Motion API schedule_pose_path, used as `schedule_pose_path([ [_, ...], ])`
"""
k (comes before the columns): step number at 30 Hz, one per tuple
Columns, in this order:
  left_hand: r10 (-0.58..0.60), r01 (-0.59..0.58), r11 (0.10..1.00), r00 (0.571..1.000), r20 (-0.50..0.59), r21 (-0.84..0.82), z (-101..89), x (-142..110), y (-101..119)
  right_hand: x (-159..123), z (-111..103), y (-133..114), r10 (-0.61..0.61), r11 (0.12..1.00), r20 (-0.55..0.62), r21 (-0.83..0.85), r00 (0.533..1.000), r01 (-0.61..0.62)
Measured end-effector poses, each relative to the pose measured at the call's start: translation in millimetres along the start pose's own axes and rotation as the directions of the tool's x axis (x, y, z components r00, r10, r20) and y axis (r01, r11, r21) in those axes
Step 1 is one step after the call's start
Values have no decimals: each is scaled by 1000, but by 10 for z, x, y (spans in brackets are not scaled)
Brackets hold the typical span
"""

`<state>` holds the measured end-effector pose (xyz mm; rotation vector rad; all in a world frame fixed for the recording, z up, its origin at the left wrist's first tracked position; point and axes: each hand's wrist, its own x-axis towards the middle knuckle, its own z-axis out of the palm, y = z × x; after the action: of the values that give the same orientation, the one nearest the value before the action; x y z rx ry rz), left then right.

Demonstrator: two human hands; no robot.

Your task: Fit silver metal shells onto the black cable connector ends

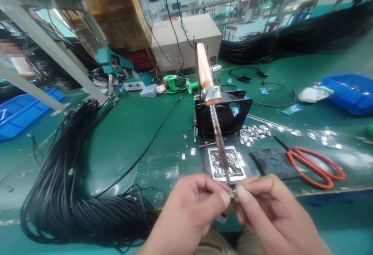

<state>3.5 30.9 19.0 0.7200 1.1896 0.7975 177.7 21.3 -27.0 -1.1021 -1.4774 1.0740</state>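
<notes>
My left hand [195, 206] is closed in a pinch around a small connector [231, 195] with a metal shell and a bit of green. The fingertips of my right hand [269, 210] are pressed together at the connector's other end; a thin pale sliver shows there, but I cannot make out what they hold. Just above both hands ends the dark tip of a soldering iron [219, 138], whose wooden handle [204, 66] is clamped to a stand, pointing down. Beneath the iron lies a metal tray [214, 176] with small metal bits in it.
A black fan frame [223, 117] stands behind the iron. Orange-handled scissors [317, 165] rest partly on a dark pad [272, 163]. Small metal connector shells [253, 134] are scattered beyond. A thick black cable bundle [67, 177] lies left; a blue bin [348, 92] sits right.
</notes>
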Motion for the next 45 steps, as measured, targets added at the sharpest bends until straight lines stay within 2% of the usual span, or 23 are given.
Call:
schedule_pose_path([
  [8, 30, -30, 1000, 999, 29, -6, 12, 4, 5, 10, -3, 2, -61, 997, -2, -57, 998, 61],
  [16, 51, -50, 998, 998, 30, -25, 17, -16, 18, 54, 27, -22, -70, 996, -14, -51, 997, 69],
  [24, 31, -31, 999, 999, 14, -22, 24, 11, 15, 28, 30, -34, 11, 1000, -51, -21, 999, -12],
  [40, 51, -51, 998, 999, -3, -38, 21, 29, -12, 46, 40, -35, 3, 999, -48, -33, 999, -5],
  [45, 70, -70, 997, 997, -40, 14, 6, 17, -57, 13, -2, -39, 25, 993, -109, -113, 994, -38],
])
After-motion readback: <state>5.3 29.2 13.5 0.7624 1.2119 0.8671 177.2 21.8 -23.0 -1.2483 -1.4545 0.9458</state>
